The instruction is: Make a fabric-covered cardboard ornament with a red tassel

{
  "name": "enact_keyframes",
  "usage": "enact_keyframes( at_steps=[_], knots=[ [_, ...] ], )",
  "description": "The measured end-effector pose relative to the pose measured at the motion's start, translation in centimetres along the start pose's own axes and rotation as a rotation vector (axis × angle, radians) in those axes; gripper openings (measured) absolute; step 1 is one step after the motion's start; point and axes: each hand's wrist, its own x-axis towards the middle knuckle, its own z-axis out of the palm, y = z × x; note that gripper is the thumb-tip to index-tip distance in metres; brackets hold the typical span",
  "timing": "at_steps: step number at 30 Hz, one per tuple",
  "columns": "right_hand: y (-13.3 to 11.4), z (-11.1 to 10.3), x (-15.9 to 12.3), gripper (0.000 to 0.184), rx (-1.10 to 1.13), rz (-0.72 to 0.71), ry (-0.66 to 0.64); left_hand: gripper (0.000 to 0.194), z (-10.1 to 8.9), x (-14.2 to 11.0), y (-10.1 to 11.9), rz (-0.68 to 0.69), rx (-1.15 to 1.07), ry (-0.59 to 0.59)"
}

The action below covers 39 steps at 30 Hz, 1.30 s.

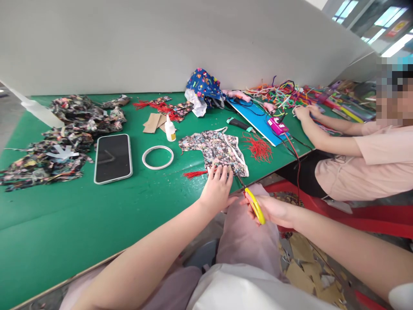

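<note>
Fabric (222, 148) lies on the worktop (135, 206), partly under the open left hand (218, 186). Right hand (271, 209) grips a yellow-handled tool (256, 207).

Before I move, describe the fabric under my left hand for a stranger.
On the green table, look right of the white ring. The floral fabric lies partly under the left hand. Unlike the crumpled floral heap at far left, it's white-edged and spread out.
</note>
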Motion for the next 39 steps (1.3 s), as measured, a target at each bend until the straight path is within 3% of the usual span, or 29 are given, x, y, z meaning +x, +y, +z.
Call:
enact_keyframes(
  at_steps=[7,17,30,39],
  knots=[
    [0.1,0.6,0.4,0.04,-0.129,-0.003,0.117,0.08,-0.2,0.0,0.0,0.003,-0.003,0.0],
    [0.4,0.4,0.7,0.042,-0.192,-0.034,0.143,0.083,-0.3,0.1,0.0,-0.001,-0.005,-0.026],
    [-0.3,-0.3,0.6,0.045,-0.26,-0.009,0.103,0.083,-0.1,0.0,0.1,-0.004,0.0,0.002],
    [0.8,-0.3,1.3,0.039,-0.064,0.002,0.027,0.076,-0.2,-0.1,0.0,0.006,-0.015,-0.002]
  ],
)
